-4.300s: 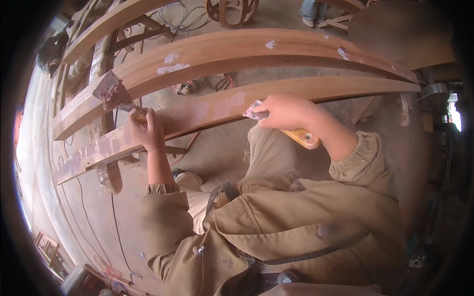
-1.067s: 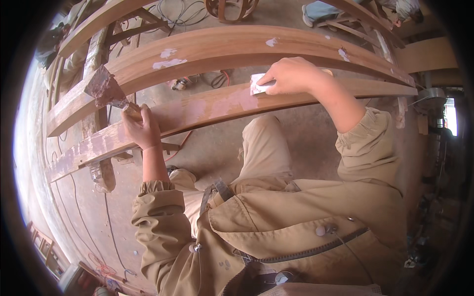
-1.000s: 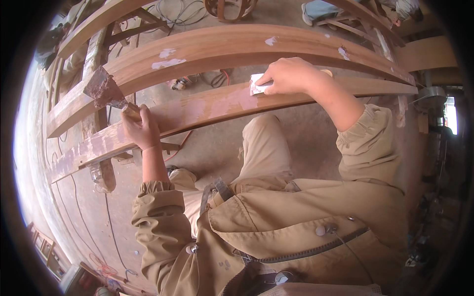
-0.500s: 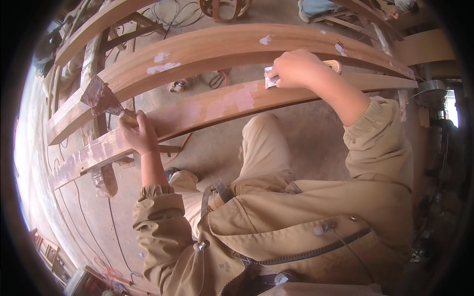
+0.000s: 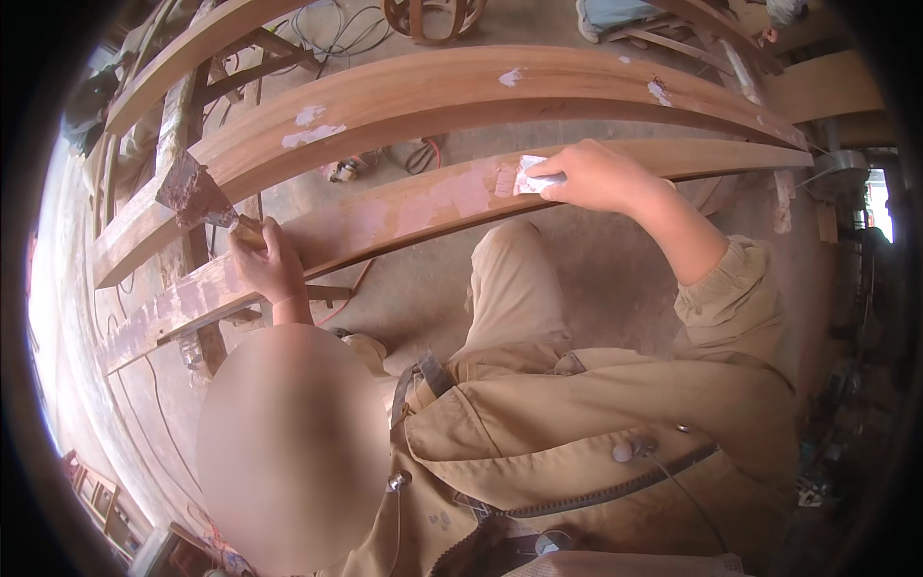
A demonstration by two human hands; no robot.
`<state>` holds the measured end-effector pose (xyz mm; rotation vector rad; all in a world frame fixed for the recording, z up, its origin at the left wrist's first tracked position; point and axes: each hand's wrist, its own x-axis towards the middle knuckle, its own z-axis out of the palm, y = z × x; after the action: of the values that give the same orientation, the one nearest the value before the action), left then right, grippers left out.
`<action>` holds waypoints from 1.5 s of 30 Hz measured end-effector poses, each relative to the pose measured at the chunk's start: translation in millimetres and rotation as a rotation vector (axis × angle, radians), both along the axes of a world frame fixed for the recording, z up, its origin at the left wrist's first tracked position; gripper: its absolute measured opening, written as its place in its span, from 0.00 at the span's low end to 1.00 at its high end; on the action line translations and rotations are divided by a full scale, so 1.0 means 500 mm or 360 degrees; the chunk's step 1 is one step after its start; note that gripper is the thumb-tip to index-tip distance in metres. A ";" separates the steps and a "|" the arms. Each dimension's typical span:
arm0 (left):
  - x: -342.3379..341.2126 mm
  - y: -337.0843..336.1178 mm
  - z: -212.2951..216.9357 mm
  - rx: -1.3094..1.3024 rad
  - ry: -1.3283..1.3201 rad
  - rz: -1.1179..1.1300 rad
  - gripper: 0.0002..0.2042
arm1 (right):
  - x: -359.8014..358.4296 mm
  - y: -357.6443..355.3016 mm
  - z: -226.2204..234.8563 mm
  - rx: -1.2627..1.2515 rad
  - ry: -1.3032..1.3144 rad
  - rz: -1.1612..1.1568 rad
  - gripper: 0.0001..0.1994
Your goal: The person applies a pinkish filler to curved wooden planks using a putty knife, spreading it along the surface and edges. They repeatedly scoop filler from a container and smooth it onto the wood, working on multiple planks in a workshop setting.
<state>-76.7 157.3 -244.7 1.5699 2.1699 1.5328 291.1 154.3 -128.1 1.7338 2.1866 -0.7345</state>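
My left hand (image 5: 266,260) is closed round the wooden handle of a wide putty knife (image 5: 195,192), its blade loaded with brownish-pink filler. That hand is at the left part of a curved wooden plank (image 5: 385,207), which carries smeared pink filler along its left and middle. In my right hand (image 5: 601,178) is a metal scraper (image 5: 538,175), its pale blade laid on the plank at the right end of the smear. The fingers press on the blade, and the scraper's handle is hidden under the hand. A blurred oval covers my left sleeve.
Beyond the plank runs a second curved beam (image 5: 413,85) with pale filler spots. Trestle supports stand at left and right. Cables and a small tool (image 5: 346,170) lie on the floor. A round wooden frame (image 5: 433,17) and another person's leg (image 5: 615,17) show at the far side.
My right hand has come down and nearer, turning so the scraper's blade rests on the plank. A fresh filler patch shows beside the blade. My left hand has hardly moved.
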 end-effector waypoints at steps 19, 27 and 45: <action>-0.002 0.001 0.001 0.0082 -0.0174 -0.0086 0.10 | 0.050 -0.024 0.023 -0.0160 0.0253 -0.0591 0.20; -0.005 0.009 -0.009 0.0074 -0.0110 -0.0076 0.10 | 0.003 -0.088 -0.058 0.0048 0.0279 -0.0755 0.24; 0.000 0.001 0.002 0.0043 -0.0009 0.0008 0.12 | 0.024 0.001 -0.016 -0.0262 0.0256 -0.0632 0.14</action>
<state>-76.5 157.7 -243.7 1.5670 2.1609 1.5725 303.0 154.7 -135.9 2.1079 1.8251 -1.1470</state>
